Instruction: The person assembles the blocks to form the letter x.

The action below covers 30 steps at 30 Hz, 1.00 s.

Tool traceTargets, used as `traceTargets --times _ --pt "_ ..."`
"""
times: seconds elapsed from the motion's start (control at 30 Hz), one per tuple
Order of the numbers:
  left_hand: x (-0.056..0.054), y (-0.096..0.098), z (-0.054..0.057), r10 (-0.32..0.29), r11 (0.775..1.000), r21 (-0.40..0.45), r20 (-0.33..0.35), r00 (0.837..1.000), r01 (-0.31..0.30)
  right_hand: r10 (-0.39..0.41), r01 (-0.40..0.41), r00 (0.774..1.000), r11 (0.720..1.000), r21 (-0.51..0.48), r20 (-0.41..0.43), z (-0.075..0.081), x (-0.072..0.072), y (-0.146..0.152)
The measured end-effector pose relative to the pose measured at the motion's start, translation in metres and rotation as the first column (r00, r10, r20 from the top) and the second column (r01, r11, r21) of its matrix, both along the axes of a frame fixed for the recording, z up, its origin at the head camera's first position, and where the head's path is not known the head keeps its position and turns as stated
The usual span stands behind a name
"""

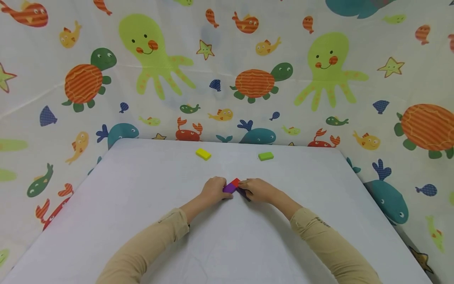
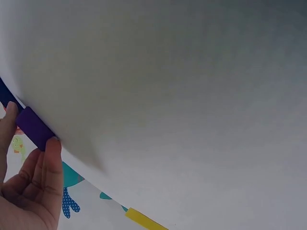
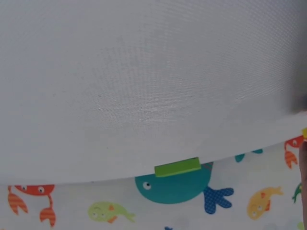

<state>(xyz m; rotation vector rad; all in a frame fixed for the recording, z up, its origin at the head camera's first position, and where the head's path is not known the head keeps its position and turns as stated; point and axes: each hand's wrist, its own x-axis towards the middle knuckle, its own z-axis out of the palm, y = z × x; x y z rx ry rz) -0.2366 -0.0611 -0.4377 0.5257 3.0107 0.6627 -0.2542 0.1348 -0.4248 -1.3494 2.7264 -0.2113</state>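
Near the middle of the table, my left hand [image 1: 214, 189] pinches a purple block [image 1: 229, 188] between thumb and fingers. The left wrist view shows that purple block [image 2: 35, 127] at the fingertips of the left hand [image 2: 33, 184], with a dark blue block [image 2: 6, 94] beside its end. A red block [image 1: 236, 182] meets the purple one, its right side at my right fingertips. My right hand [image 1: 260, 190] grips the dark blue block [image 1: 243, 193], partly hidden under the fingers. Only a sliver of the right hand [image 3: 304, 177] enters the right wrist view.
A yellow block [image 1: 203, 154] lies toward the back of the white table [image 1: 170, 169]. To its right is a lime green block [image 1: 266, 156]. Behind the table's far edge hangs a curtain [image 1: 220, 67] printed with sea animals.
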Motion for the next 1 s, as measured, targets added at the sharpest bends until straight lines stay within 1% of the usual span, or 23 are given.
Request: traceTargets --times 0.23,0.4,0.6,0.83,0.97,1.0 --pt "0.002 0.001 0.000 -0.001 1.000 0.021 -0.001 1.000 0.001 -0.023 0.023 0.999 1.000 0.006 0.032 0.002 0.001 0.000" --pt "0.001 0.001 0.001 0.011 1.000 0.013 -0.003 1.000 -0.011 -0.038 0.037 0.998 0.999 0.014 0.045 0.003 0.000 -0.001" --pt "0.001 0.003 0.002 0.016 0.999 0.034 -0.005 1.000 -0.016 -0.045 0.044 0.998 0.999 0.016 0.050 0.004 -0.002 0.000" --pt "-0.001 0.005 0.004 0.049 0.999 -0.005 0.022 0.999 -0.049 -0.049 0.050 0.996 0.999 -0.001 0.075 0.008 -0.005 0.001" --pt "-0.003 0.005 0.006 0.072 0.997 -0.025 0.040 0.997 -0.071 -0.043 0.045 0.996 0.999 -0.022 0.082 0.007 -0.008 0.001" --pt "-0.003 0.005 0.006 0.075 0.997 -0.027 0.043 0.996 -0.074 -0.045 0.048 0.995 0.998 -0.032 0.094 0.006 -0.009 0.002"
